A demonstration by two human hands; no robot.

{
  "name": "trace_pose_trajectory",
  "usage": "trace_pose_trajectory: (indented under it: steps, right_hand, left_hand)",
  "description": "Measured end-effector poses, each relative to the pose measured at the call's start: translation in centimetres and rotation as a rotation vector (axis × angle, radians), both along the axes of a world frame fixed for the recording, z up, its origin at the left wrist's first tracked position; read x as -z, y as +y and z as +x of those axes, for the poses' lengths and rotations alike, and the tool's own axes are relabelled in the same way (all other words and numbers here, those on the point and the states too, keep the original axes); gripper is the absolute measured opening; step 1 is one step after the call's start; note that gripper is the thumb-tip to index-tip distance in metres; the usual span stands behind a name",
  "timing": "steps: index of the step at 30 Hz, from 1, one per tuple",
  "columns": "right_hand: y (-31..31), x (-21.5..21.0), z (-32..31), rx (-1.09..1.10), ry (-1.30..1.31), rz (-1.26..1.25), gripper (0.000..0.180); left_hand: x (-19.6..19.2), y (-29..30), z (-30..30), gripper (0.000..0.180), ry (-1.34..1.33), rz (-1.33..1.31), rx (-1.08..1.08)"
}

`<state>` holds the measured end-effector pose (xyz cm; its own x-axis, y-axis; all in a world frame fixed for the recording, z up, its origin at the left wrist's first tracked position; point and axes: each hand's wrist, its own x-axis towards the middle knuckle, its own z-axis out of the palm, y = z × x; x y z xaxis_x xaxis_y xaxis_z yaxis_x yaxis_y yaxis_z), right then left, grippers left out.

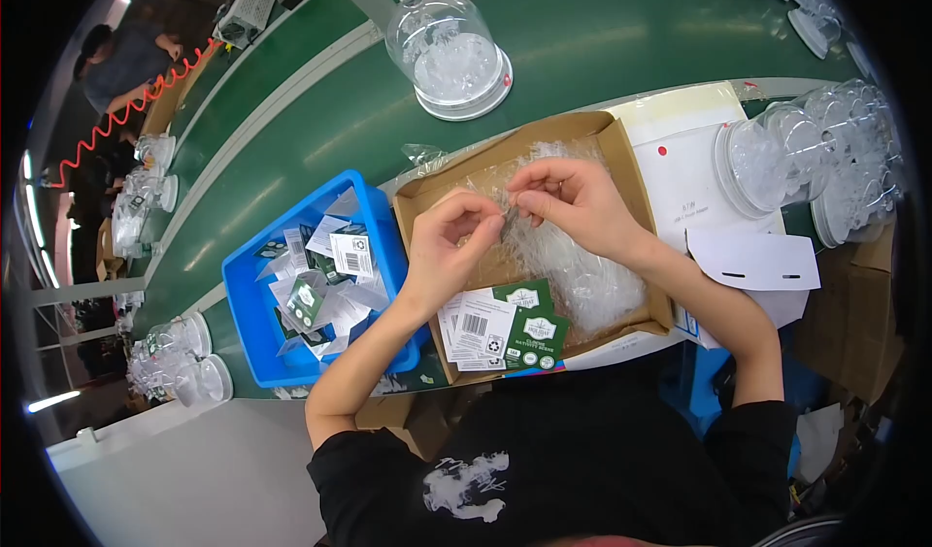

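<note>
Green worktop [602, 42] beyond cardboard tray [628, 164]; blue bin [252, 324] left of tray. Above tray's clear strands [597, 290], left hand [447, 241], right hand [580, 207]: fingertips pinched, anything held too small to tell.

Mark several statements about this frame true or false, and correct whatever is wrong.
1. The left hand and right hand are over the cardboard tray. True.
2. The blue bin is right of the tray. False: the blue bin stands to its left.
3. The tray holds some clear stringy material. True.
4. The clear dome beyond the tray lies on its side. False: the clear dome stands upright on a white round base.
5. Several cards lie in the bin. True.
</note>
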<state>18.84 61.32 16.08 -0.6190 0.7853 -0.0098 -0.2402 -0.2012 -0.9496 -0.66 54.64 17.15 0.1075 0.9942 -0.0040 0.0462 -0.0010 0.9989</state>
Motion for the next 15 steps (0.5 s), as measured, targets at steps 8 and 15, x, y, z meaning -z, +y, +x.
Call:
trace_pose_trajectory:
  steps: [8, 15]
  right_hand:
    - [-0.05, -0.01, 0.09, -0.04, -0.006, 0.058, 0.014]
    - [0.05, 0.22, 0.08, -0.105, -0.012, 0.044, 0.013]
  left_hand:
    - [-0.18, 0.07, 0.16, 0.006, 0.009, -0.037, -0.026]
    - [-0.13, 0.09, 0.02, 0.005, 0.09, 0.028, -0.012]
